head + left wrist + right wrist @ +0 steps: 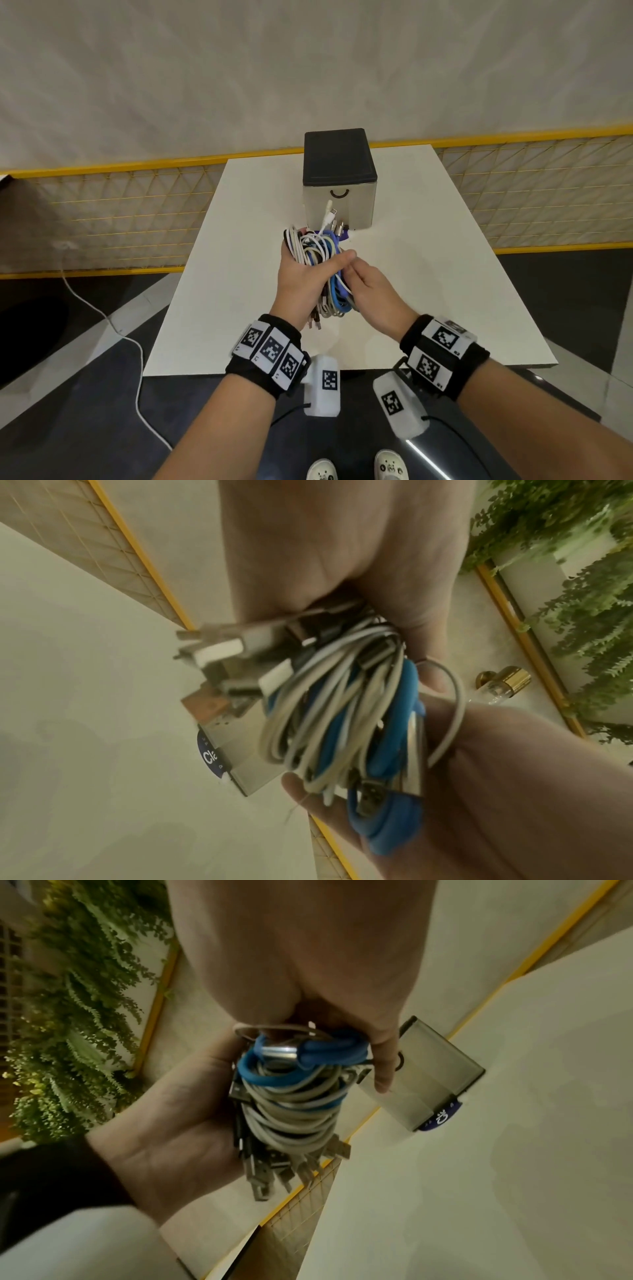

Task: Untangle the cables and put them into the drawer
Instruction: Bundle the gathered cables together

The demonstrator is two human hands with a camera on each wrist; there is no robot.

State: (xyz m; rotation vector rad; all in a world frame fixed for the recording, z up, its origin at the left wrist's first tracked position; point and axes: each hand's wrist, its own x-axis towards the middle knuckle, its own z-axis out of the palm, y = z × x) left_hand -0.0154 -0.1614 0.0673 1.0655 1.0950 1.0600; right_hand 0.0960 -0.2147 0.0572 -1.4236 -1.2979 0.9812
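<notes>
A tangled bundle of white, blue and black cables [323, 265] is held above the white table [428, 274], with several plugs sticking out at both ends. My left hand [306, 274] grips the bundle from the left, thumb across the front. My right hand [363, 284] holds its right side, fingers curled round the blue cable [322, 1049] in the bundle [294, 1110]. The left wrist view shows the bundle [342, 710] between my left hand [325, 561] and right hand [514, 777]. Just beyond stands the drawer box [339, 185], black-topped, its translucent drawer front [356, 209] closed.
A yellow mesh fence [137, 212] runs behind and beside the table. A white cord [113, 325] trails over the dark floor at left. My shoes [356, 467] are below the table's near edge. Green hanging plants [78, 1015] show in the wrist views.
</notes>
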